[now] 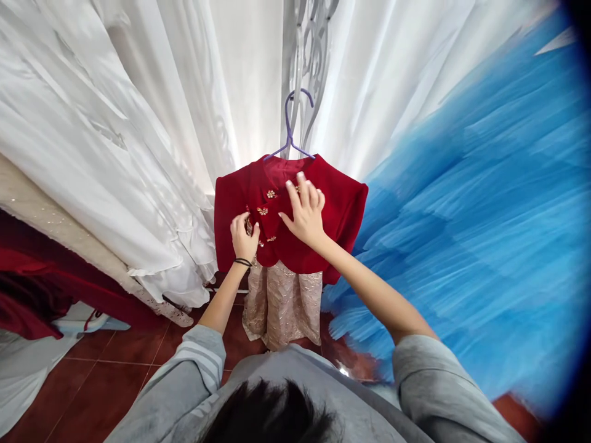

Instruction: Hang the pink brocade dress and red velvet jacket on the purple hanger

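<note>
A short red velvet jacket (341,203) hangs on a purple hanger (290,132) in front of me. Gold flower-shaped fasteners (271,194) run down its front. My left hand (244,238) is at the jacket's lower front on the left, its fingers bent and the thumb a little apart from them, with a gold fastener showing in the gap. Over the upper front lies my right hand (305,214), fingers stretched and thumb out, nothing held. Whether its fingertips press on the velvet is hard to tell. Below the jacket hangs a beige, shiny patterned skirt (284,301).
White gowns (115,123) hang along the left, and a blue tulle dress (475,203) fills the right. The hanger hooks onto a white scrolled metal rack (311,61). Dark red garments (28,277) are at the far left. Red tiles (124,344) cover the floor.
</note>
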`<control>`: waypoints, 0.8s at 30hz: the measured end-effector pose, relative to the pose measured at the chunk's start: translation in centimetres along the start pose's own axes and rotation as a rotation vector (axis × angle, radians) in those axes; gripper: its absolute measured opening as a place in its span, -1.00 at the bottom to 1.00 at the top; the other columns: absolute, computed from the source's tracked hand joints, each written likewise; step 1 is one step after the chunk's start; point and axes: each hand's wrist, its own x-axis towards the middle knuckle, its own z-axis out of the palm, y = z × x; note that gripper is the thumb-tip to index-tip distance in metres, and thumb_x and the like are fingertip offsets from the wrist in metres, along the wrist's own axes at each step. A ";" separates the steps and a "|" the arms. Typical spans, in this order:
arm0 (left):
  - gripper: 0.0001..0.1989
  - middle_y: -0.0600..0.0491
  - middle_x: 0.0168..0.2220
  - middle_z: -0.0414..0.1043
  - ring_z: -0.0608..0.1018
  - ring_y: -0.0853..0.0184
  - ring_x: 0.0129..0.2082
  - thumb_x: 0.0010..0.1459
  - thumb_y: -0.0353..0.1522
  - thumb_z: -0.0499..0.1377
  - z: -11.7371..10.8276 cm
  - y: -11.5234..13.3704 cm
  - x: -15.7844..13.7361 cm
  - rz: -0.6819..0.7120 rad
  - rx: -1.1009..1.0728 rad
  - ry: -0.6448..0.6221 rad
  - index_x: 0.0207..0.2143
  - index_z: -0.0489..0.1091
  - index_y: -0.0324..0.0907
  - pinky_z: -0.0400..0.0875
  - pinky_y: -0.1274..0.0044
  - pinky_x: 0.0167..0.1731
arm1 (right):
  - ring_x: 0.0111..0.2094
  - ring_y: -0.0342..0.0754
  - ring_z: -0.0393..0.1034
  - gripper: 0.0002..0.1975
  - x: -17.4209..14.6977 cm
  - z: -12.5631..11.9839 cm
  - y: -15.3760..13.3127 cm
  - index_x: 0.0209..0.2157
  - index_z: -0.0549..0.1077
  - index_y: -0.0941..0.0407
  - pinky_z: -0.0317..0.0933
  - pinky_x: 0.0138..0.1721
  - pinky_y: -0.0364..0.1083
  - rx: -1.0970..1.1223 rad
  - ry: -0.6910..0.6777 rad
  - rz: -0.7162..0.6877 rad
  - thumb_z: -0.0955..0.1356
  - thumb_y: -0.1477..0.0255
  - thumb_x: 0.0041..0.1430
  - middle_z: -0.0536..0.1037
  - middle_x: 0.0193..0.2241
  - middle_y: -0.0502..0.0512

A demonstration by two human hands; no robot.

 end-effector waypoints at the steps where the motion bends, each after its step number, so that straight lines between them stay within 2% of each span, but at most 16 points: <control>1: -0.47 -0.29 0.20 0.29 0.36 -0.01 0.23 0.15 -0.24 0.23 0.3 1.0 0.6 0.040 0.074 0.064 0.16 0.28 -0.16 0.27 0.18 0.23 | 0.37 0.37 -0.07 -0.27 0.4 0.5 0.1 0.39 0.04 0.06 -0.02 0.21 0.44 -0.017 0.058 0.115 0.26 0.18 0.26 0.05 0.38 0.42; 3: -0.13 -0.37 0.37 -0.01 0.06 -0.16 0.39 0.03 -0.13 0.35 1.0 2.7 2.1 0.064 0.191 0.120 0.31 0.09 -0.18 0.00 0.01 0.33 | 0.38 0.43 -0.11 -0.18 1.4 1.7 0.7 0.40 0.01 0.08 0.02 0.12 0.53 -0.043 0.163 0.276 0.28 0.07 0.21 0.00 0.38 0.50; 5: 0.09 -0.43 0.42 -0.20 -0.10 -0.26 0.42 -0.08 -0.06 0.41 1.3 3.1 3.8 0.020 0.254 0.124 0.37 -0.04 -0.20 -0.13 -0.10 0.32 | 0.37 0.46 -0.11 -0.15 2.1 2.5 2.3 0.39 0.01 0.13 0.03 0.07 0.57 -0.054 0.264 0.393 0.30 0.04 0.19 -0.03 0.37 0.59; 8: 0.16 -0.45 0.43 -0.29 -0.16 -0.27 0.43 -0.09 -0.05 0.41 0.4 1.2 6.2 -0.036 0.287 0.135 0.40 -0.11 -0.24 -0.15 -0.11 0.32 | 0.34 0.47 -0.03 -0.21 1.8 2.1 6.1 0.35 0.09 0.19 -0.02 0.09 0.60 -0.037 0.371 0.595 0.31 0.14 0.18 0.00 0.35 0.65; 9: 0.11 -0.43 0.43 -0.28 -0.14 -0.24 0.43 -0.04 -0.08 0.39 -0.2 0.2 6.9 -0.028 0.290 0.128 0.41 -0.11 -0.25 -0.13 -0.07 0.34 | 0.32 0.45 0.04 -0.26 1.4 1.6 7.5 0.33 0.15 0.20 -0.01 0.10 0.58 -0.006 0.371 0.627 0.31 0.20 0.17 0.07 0.33 0.62; 11: -0.07 -0.37 0.43 -0.19 -0.05 -0.13 0.44 0.09 -0.17 0.29 -1.6 -1.7 8.1 0.036 0.280 0.093 0.40 -0.04 -0.25 -0.07 0.05 0.37 | 0.23 0.35 0.22 -0.37 0.3 0.2 10.1 0.25 0.29 0.18 0.08 0.15 0.47 0.115 0.321 0.594 0.30 0.31 0.15 0.28 0.25 0.52; 15: -0.46 -0.18 0.30 0.24 0.27 0.12 0.33 0.24 -0.34 0.03 -4.3 -3.6 10.2 0.163 0.199 0.014 0.28 0.24 -0.16 0.14 0.29 0.34 | 0.01 0.22 0.46 -0.59 -1.0 -3.2 13.6 -0.03 0.54 0.11 0.31 0.10 0.21 0.493 0.192 0.440 0.32 0.39 0.06 0.58 -0.04 0.23; 17: -0.53 -0.12 0.17 0.41 0.42 0.17 0.21 0.23 -0.40 -0.03 -5.7 -3.3 11.3 0.185 0.161 0.007 0.17 0.36 -0.14 0.23 0.35 0.29 | -0.13 0.20 0.52 -0.71 -1.0 -4.8 15.0 -0.20 0.60 0.09 0.39 -0.03 0.16 0.744 0.133 0.474 0.36 0.35 0.02 0.63 -0.21 0.15; 20: -0.60 -0.09 0.02 0.52 0.51 0.18 0.07 0.17 -0.44 -0.04 -7.5 -2.4 13.7 0.216 0.116 0.056 -0.02 0.46 -0.18 0.31 0.38 0.21 | -0.36 0.09 0.52 -0.81 -0.6 -6.6 17.0 -0.39 0.58 0.09 0.42 -0.25 0.06 1.083 0.077 0.626 0.44 0.30 -0.06 0.61 -0.42 0.11; 22: -0.65 -0.06 -0.04 0.54 0.52 0.21 0.03 0.14 -0.44 -0.01 -8.4 -1.9 16.1 0.228 0.033 0.082 -0.10 0.48 -0.20 0.34 0.41 0.18 | -0.45 0.02 0.48 -0.81 -0.3 -6.9 17.9 -0.44 0.55 0.10 0.40 -0.34 0.01 1.171 0.006 0.703 0.48 0.29 -0.08 0.58 -0.49 0.10; 24: -0.69 -0.03 -0.11 0.56 0.55 0.25 -0.03 0.11 -0.44 0.03 -8.9 -2.2 18.8 0.188 -0.135 0.017 -0.14 0.49 -0.20 0.39 0.45 0.12 | -0.48 -0.03 0.45 -0.78 -0.2 -6.5 18.1 -0.48 0.51 0.12 0.40 -0.36 -0.02 1.108 -0.078 0.719 0.48 0.25 0.01 0.56 -0.51 0.10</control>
